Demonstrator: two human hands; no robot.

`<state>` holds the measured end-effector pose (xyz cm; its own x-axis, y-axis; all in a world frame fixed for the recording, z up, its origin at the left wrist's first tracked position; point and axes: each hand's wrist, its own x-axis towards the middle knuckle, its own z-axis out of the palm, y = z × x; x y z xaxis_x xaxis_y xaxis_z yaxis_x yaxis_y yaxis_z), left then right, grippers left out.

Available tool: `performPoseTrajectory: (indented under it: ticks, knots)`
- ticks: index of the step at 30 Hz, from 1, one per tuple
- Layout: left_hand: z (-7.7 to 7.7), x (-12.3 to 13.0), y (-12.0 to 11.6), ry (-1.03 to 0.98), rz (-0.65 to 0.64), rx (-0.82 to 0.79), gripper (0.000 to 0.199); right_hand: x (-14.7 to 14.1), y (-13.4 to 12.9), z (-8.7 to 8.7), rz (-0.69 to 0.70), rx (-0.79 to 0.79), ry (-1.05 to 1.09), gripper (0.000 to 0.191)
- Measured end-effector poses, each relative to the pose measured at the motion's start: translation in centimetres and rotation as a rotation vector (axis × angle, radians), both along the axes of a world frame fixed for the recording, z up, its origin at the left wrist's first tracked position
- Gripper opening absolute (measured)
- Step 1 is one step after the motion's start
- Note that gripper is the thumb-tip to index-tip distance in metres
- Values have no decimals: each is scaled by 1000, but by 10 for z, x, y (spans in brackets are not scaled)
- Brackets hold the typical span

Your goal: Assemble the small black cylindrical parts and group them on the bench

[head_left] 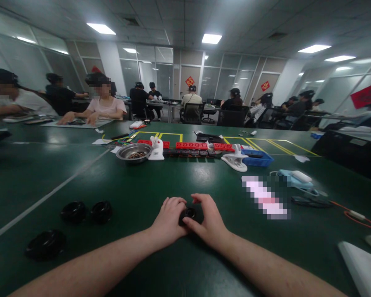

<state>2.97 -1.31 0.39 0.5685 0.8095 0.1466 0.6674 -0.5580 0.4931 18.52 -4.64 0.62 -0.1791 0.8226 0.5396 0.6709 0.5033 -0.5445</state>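
Note:
A small, glossy black round piece with a ring-like opening on top [190,213] is at the green tabletop in front of me. My left hand [170,216] wraps round its left side, fingers closed against it. From the right, my right hand [208,218] curves about it, thumb pressed on its near edge and fingers bent behind. Its lower part is hidden by both hands. Off to the left lie three larger glossy black ring-shaped pieces: one nearest me [45,244], another behind it [74,212], and a third beside that [101,212].
Across the table, a metal bowl [120,156] holds small parts, beside a row of red and black blocks [191,146]. White clamps [235,160] and a blue tray [262,161] stand there. Cables and a light-blue item [292,180] lie right. Other people sit beyond.

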Motion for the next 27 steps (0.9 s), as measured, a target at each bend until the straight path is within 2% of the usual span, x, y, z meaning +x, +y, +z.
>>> performPoseTrajectory:
  ticks: [3,7,14,18,22,27]
  knots:
    - [1,0,0,-5,1,-14,32,0,0,1,76,2,-4,41]
    - [0,0,1,-13,-1,-18,36,3,-1,2,210,21,22,50]
    - [2,1,-1,-27,-3,-14,30,3,0,1,34,20,36,46]
    - [4,1,-2,-16,-4,-18,37,3,-1,2,112,4,20,42]
    - [1,2,0,-11,-4,-12,42,5,-2,3,233,10,28,48]
    - [-4,1,1,-20,0,7,35,5,0,2,87,28,33,46]
